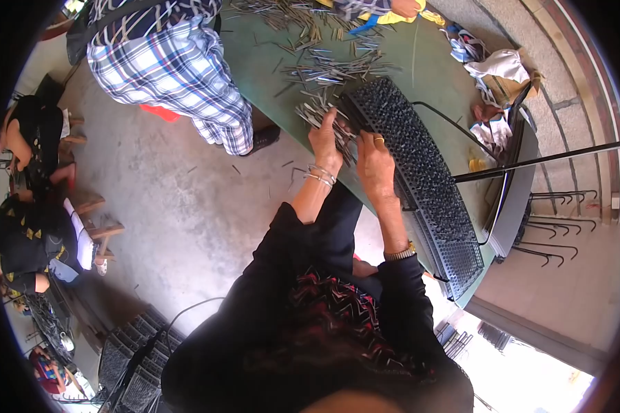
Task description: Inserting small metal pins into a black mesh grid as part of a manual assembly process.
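Note:
My left hand [326, 143], with bangles at its wrist, is closed round a loose bundle of thin grey and brown strips [311, 111] that fan out past its fingers. Close beside it is my right hand [377, 166], wearing a ring, its fingers bent together at the near edge of a long black rack [427, 175]. Whatever those fingertips hold is too small to make out. Rows of small openings cover the rack, most of them packed with dark upright pieces; at its near right end the grid of holes shows bare. The rack lies slantwise along the green table.
More strips [337, 67] lie scattered across the green table [272, 76]. A person in checked trousers [169, 76] stands at the left; another's hand [406, 7] is at the far side. A black rod [544, 161] crosses right of the rack. Wire racks [134, 358] stand lower left.

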`<action>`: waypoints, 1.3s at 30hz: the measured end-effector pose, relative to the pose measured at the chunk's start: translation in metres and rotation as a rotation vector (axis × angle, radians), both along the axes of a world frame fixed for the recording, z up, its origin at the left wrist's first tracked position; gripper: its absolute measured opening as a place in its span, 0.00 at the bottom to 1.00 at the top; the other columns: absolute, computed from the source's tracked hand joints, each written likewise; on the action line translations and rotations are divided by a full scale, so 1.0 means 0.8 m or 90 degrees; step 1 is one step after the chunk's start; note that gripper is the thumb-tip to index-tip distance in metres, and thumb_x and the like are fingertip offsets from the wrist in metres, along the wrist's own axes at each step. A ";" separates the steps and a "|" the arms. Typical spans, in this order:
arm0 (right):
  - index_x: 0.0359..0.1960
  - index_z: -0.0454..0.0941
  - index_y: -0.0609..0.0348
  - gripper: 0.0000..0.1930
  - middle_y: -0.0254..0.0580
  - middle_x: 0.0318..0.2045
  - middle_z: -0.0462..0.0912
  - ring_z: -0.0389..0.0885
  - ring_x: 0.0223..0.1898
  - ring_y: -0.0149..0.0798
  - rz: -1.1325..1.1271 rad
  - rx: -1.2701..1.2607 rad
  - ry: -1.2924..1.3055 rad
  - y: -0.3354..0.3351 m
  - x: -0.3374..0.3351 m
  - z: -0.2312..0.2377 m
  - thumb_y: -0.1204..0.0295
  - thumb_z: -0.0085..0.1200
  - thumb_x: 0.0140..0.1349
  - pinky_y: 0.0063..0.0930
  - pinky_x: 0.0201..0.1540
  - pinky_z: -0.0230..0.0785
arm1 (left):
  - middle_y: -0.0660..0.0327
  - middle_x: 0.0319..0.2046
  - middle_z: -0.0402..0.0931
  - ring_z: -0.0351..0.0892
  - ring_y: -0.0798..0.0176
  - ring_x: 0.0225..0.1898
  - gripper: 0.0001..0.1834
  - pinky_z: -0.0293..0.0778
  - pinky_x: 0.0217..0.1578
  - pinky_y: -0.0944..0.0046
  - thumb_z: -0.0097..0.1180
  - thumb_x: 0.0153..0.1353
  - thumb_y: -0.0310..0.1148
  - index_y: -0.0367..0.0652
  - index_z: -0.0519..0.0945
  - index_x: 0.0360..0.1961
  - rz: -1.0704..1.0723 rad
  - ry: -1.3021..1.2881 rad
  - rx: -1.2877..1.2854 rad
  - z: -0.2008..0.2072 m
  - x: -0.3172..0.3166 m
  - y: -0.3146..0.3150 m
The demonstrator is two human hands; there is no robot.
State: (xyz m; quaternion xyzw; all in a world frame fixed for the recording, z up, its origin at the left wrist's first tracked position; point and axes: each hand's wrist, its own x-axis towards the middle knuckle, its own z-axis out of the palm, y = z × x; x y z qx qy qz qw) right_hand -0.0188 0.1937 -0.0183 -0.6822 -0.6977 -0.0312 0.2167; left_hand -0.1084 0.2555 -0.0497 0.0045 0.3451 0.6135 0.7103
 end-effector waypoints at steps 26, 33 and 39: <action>0.57 0.69 0.70 0.35 0.54 0.52 0.77 0.74 0.54 0.45 -0.096 -0.035 0.907 -0.012 0.011 -0.012 0.45 0.32 0.71 0.32 0.58 0.63 | 0.67 0.24 0.75 0.70 0.74 0.21 0.07 0.68 0.24 0.72 0.61 0.59 0.32 0.41 0.77 0.31 -0.046 0.255 0.189 0.014 0.055 -0.027; 0.62 0.61 0.67 0.38 0.57 0.55 0.71 0.70 0.57 0.47 -0.018 0.027 0.531 -0.015 0.044 0.008 0.41 0.40 0.66 0.33 0.60 0.59 | 0.70 0.28 0.74 0.68 0.76 0.31 0.11 0.69 0.32 0.72 0.60 0.60 0.33 0.39 0.78 0.40 -0.071 0.369 0.363 -0.010 0.093 -0.052; 0.61 0.63 0.65 0.37 0.52 0.51 0.74 0.71 0.54 0.43 -0.085 0.009 0.640 -0.003 0.020 0.006 0.43 0.47 0.63 0.34 0.56 0.62 | 0.70 0.28 0.73 0.66 0.76 0.32 0.13 0.69 0.32 0.71 0.62 0.58 0.36 0.39 0.77 0.40 -0.141 0.267 0.336 -0.002 0.068 -0.047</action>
